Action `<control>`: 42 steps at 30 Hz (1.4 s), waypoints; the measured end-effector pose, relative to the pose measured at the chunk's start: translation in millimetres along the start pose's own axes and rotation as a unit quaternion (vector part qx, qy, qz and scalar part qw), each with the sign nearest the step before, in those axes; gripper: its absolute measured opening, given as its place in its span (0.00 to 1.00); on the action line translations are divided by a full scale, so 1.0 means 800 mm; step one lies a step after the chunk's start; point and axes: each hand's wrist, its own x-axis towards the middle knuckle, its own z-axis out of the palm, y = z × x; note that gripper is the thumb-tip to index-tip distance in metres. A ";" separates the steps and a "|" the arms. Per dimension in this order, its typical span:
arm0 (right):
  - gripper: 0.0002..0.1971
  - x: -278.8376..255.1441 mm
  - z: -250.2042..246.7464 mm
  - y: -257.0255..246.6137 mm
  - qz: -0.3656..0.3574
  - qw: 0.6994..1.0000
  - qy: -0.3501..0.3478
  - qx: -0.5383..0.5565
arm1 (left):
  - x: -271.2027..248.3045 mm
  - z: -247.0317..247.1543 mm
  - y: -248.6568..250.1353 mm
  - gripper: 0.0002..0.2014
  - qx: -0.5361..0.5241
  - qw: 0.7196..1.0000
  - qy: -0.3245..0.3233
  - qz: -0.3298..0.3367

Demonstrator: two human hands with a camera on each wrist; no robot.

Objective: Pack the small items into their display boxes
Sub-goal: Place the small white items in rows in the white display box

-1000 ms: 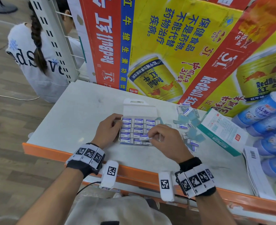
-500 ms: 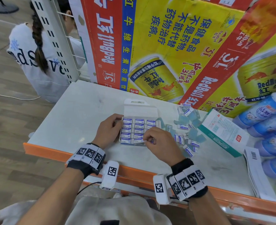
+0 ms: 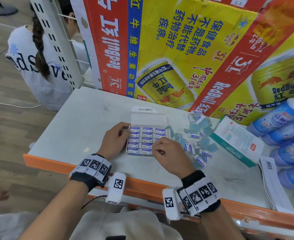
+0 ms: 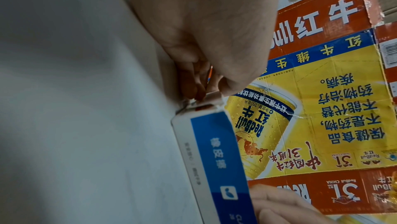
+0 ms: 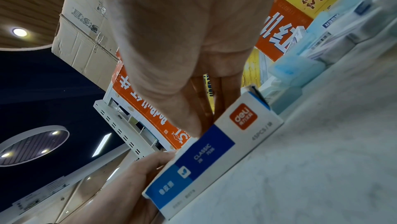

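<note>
A white and blue display box lies open on the table, with rows of small erasers inside and its lid flap folded back. My left hand grips the box's left edge, thumb on the rim; the left wrist view shows my fingertips at the corner of the box. My right hand hovers over the near right corner, fingers and thumb curled in a pinch on an eraser that they mostly hide. In the right wrist view my fingers dip behind the box's front wall. Loose erasers lie scattered just to the right.
A teal and white carton lies right of the loose erasers, with blue bottles and papers beyond it. Red Bull cartons wall off the back. The table's orange front edge is near my wrists. A person crouches at far left.
My right hand has carried its pinched eraser left and down from beside the box into the box's near right corner. The left hand has stayed on the box's left edge.
</note>
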 end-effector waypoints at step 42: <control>0.15 -0.065 -0.065 0.103 0.181 0.975 0.057 -0.115 | -0.004 0.001 0.005 0.11 0.008 1.000 -0.006 -0.015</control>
